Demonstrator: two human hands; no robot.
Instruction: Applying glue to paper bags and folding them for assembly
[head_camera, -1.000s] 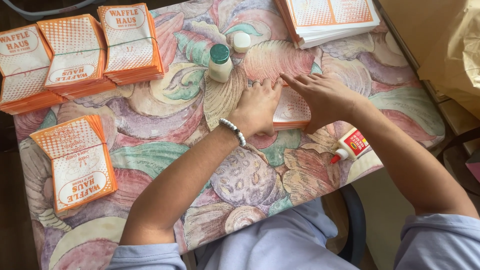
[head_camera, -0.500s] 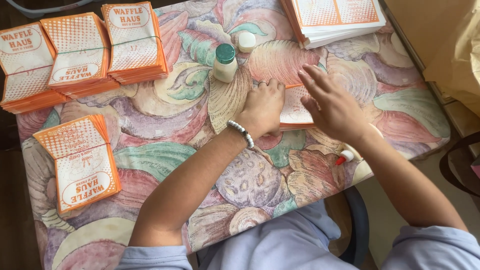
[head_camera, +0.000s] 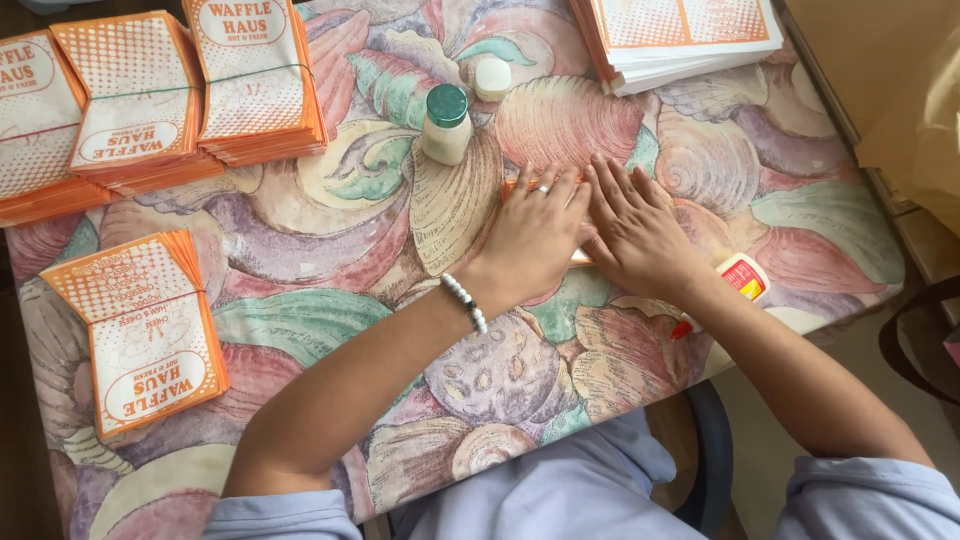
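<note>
A table draped in a pastel cloth printed with large seashells fills the view. The left hand and right hand lie side by side, fingers spread flat, pressing down on an orange-and-white paper bag that is almost hidden beneath them. Just beyond the hands stands a small cream bottle with a green cap. A red-tipped glue bottle lies beside the right wrist. Bundled stacks of orange paper bags sit far left.
</note>
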